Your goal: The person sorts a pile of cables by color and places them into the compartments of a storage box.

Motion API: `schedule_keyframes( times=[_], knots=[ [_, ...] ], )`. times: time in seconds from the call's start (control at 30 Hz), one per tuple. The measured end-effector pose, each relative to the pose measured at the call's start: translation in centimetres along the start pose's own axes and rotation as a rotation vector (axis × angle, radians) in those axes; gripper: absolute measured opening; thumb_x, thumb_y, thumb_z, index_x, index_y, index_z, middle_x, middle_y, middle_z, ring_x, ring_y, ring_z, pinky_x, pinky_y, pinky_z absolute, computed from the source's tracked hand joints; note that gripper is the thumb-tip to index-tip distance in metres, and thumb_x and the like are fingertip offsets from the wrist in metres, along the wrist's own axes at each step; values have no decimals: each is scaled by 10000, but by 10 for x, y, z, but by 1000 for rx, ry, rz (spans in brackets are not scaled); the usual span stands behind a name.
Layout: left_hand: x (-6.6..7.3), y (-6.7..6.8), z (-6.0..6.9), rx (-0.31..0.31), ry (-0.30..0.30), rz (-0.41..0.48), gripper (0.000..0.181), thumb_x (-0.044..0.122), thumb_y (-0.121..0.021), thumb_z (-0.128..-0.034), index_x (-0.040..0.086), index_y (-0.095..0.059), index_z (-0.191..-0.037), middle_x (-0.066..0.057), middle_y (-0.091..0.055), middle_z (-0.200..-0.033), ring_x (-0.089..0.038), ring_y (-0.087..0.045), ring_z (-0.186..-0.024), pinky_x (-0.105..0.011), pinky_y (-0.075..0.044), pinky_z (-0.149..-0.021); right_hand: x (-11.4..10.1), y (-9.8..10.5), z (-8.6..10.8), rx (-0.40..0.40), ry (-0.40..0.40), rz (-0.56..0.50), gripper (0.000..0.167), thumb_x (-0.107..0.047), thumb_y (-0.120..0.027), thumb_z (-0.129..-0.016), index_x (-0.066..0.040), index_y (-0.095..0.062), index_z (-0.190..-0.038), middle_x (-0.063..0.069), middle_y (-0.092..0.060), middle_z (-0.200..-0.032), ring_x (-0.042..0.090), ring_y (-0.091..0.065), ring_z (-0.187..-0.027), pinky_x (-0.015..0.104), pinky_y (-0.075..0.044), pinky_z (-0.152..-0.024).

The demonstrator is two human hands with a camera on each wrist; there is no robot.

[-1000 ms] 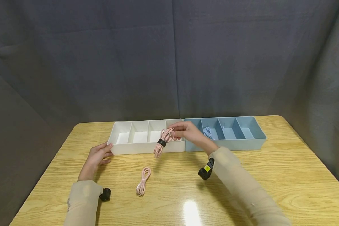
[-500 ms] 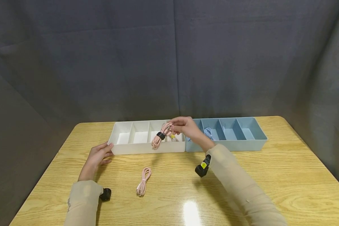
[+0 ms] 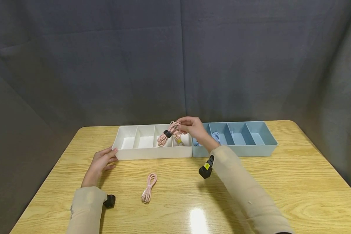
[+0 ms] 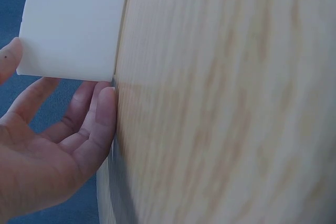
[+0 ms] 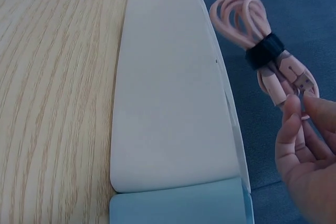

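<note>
My right hand (image 3: 193, 127) pinches a pink charging cable (image 5: 241, 19), coiled and bound with a black strap (image 5: 265, 51), above the white divided tray (image 3: 152, 153). Its metal plug (image 5: 302, 81) shows near the fingertips. Beneath it, a pink cable with a yellow tie (image 3: 178, 140) lies in the tray's rightmost compartment. My left hand (image 3: 100, 161) holds the tray's near left corner, thumb at the rim and fingers bent against the end wall. Another coiled pink cable (image 3: 148, 188) lies on the table in front.
A blue divided tray (image 3: 245, 150) adjoins the white one on the right. Blue cables (image 3: 215, 137) lie in some of its compartments, partly hidden by my right arm. Dark cloth (image 3: 128, 65) hangs behind the wooden table (image 3: 169, 201).
My right hand has moved away from me with the strapped pink cable, uncovering the yellow-tied cable in the rightmost compartment. The left hand keeps its place on the white tray.
</note>
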State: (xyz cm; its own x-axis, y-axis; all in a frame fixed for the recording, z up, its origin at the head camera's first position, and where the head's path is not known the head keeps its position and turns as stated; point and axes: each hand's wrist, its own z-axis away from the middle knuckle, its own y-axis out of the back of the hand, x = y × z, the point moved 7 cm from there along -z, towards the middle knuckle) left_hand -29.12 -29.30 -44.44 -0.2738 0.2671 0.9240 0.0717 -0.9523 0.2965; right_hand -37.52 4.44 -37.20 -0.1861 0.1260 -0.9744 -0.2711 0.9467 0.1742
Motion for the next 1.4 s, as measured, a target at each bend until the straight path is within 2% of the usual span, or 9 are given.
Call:
schedule_keyframes(
  times=[0.13, 0.3, 0.4, 0.57, 0.7, 0.83, 0.97, 1.13, 1.4],
  knots=[
    [-3, 2, -2, 18, 7, 25, 725, 452, -578, -865, 9, -340, -1386, 19, -608, -951, -58, -594, -812, -264, -534, -682, 2, -2, -3, 30, -4, 18, 210, 2, -615, -850, 48, -637, -1054, 67, -651, -802, 102, -557, -625, 446, -504, -689],
    [-1, 1, 1, 16, 5, 13, 709, 438, -561, -880, 5, -329, -1391, -54, -602, -1034, -74, -591, -836, -270, -532, -708, 6, -10, -5, 19, 2, 50, 219, -1, -618, -849, 55, -637, -1060, 132, -655, -846, 106, -560, -617, 493, -494, -705],
    [1, 1, 4, 13, 8, 5, 674, 414, -545, -897, 15, -328, -1395, -77, -593, -1066, -83, -588, -854, -270, -529, -718, 6, -15, -5, 25, -5, 76, 221, -15, -623, -850, 46, -643, -1062, 158, -656, -876, 196, -583, -657, 494, -494, -696],
    [0, 1, 4, 25, 0, 12, 696, 426, -562, -884, 0, -337, -1386, -51, -611, -1013, -67, -589, -810, -272, -534, -688, 7, -21, -4, 51, -41, 142, 182, -39, -622, -857, 5, -669, -1027, 126, -654, -845, 362, -560, -729, 487, -483, -660],
    [-4, 1, 2, 28, 4, 29, 742, 464, -596, -847, 6, -355, -1378, -7, -618, -971, -48, -588, -792, -258, -534, -674, 8, -28, -3, 25, -51, 174, 183, -42, -621, -859, 3, -672, -1028, 126, -657, -859, 260, -560, -650, 462, -484, -633],
    [-3, 0, 2, 25, 0, 30, 746, 464, -594, -849, 0, -351, -1379, -37, -616, -1005, -64, -592, -810, -260, -533, -682, 12, -33, -3, 0, -72, 168, 215, -36, -615, -862, 18, -656, -1066, 149, -659, -904, 186, -577, -642, 417, -492, -615],
    [-1, -2, 4, 21, 3, 3, 707, 439, -561, -879, 1, -338, -1387, -116, -585, -1108, -109, -593, -873, -276, -531, -716, 14, -35, -2, -21, -56, 186, 295, -13, -596, -867, 41, -600, -1158, 185, -640, -1020, 187, -609, -718, 339, -503, -605],
    [2, -2, 5, 3, 6, -11, 660, 415, -520, -909, 17, -325, -1398, -177, -530, -1189, -143, -581, -920, -291, -526, -748, 14, -34, 0, -32, -35, 230, 406, 17, -583, -851, 24, -525, -1253, 178, -552, -1217, 239, -618, -870, 294, -524, -678],
    [2, -2, 3, 8, 17, 3, 646, 400, -532, -908, 28, -333, -1397, -122, -563, -1137, -106, -587, -882, -286, -528, -739, 18, -27, 6, 12, -53, 217, 398, -4, -625, -821, 8, -567, -1215, 157, -558, -1218, 276, -577, -956, 340, -516, -739]
  ],
)
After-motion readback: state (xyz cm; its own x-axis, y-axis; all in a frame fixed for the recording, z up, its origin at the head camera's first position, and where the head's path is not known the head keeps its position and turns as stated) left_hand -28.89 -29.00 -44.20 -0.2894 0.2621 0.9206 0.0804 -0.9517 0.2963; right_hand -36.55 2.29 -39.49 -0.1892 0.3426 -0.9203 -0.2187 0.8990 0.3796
